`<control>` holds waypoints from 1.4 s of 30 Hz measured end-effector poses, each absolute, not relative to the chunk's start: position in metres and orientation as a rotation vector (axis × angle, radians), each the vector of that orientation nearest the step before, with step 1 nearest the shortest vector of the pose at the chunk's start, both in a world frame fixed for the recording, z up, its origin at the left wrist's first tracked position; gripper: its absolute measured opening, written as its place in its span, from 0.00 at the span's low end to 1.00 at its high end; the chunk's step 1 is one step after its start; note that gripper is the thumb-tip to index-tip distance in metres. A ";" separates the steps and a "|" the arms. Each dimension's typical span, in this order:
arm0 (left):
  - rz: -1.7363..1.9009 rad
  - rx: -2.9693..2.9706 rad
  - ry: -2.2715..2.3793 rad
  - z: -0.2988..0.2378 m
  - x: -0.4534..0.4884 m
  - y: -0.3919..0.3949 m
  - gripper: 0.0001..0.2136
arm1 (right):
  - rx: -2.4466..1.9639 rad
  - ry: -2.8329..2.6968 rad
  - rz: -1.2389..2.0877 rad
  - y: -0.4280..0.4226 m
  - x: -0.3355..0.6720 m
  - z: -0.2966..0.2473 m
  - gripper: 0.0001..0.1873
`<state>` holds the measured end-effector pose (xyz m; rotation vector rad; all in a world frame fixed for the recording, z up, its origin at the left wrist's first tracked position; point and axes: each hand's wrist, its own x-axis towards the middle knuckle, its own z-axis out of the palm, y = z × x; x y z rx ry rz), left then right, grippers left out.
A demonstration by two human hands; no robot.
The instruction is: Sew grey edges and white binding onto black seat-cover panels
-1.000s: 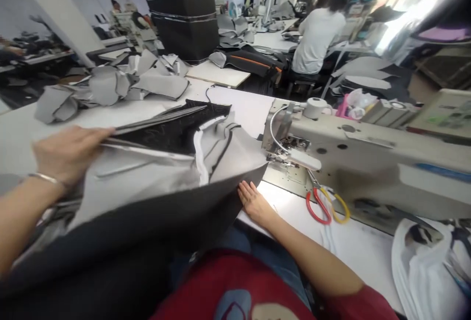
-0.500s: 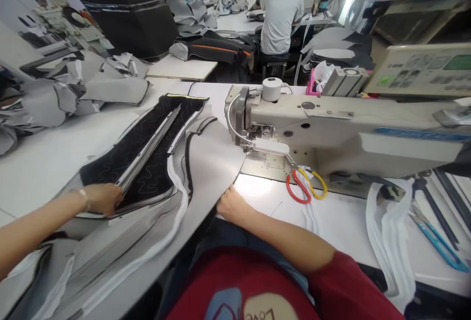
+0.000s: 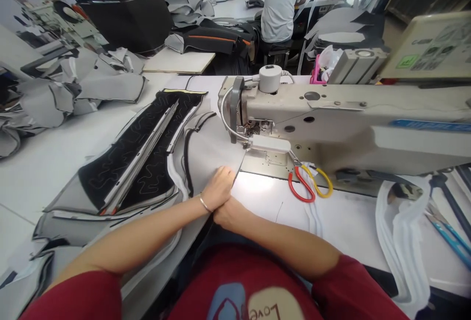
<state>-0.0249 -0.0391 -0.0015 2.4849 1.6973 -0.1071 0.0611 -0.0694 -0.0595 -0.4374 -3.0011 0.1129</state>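
My left hand, with a bracelet at its wrist, lies on the grey fabric panel near its right edge, fingers curled on the cloth. Just below and touching it, my right hand is closed on the panel's lower edge. The panel's far corner reaches the needle area of the sewing machine. To the left, joined or overlapping, spreads a black quilted piece with wavy stitching and a long zipper-like strip down its middle. White edging runs along its right side.
Scissors with red and yellow handles lie by the machine bed. White strips and blue-handled snips are at the right. Heaped grey pieces cover the left table. A person in a white shirt sits ahead.
My left hand has left the black piece's lower end and come right, to the grey panel's edge beside my right hand. My right hand stays at the edge. The view has shifted slightly.
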 end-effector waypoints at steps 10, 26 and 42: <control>0.015 2.397 1.635 -0.014 -0.027 -0.038 0.12 | -0.431 -2.911 0.189 -0.074 0.067 -0.059 0.09; -0.098 2.323 1.753 -0.017 -0.005 0.025 0.10 | -0.741 -2.864 0.188 -0.022 0.082 -0.042 0.12; -0.392 2.473 1.743 0.004 -0.007 -0.018 0.13 | -0.425 -2.862 0.208 -0.068 0.072 -0.043 0.12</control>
